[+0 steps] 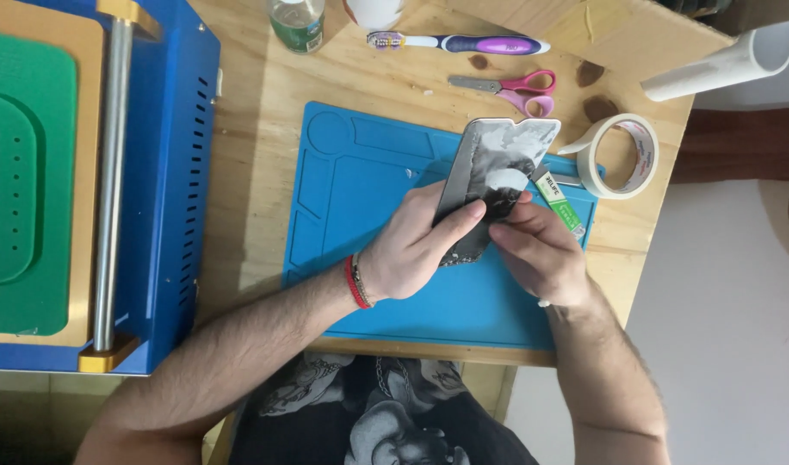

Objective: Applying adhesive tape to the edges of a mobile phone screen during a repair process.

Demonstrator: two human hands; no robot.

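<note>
The left hand (411, 250) grips a flat phone-shaped panel (498, 172) by its lower edge, fingers curled round it, tilting it above the blue work mat (368, 189); the right hand (541, 250) pinches together against the panel's face, pressing a small white pad (506, 179) there; just beside the right hand lies a small green-labelled tube (560, 205); farther out on the wooden table (256, 112) sit a roll of masking tape (620, 155), pink-handled scissors (508, 86) and a purple toothbrush (459, 42); a blue machine (166, 172) stands to the left.
</note>
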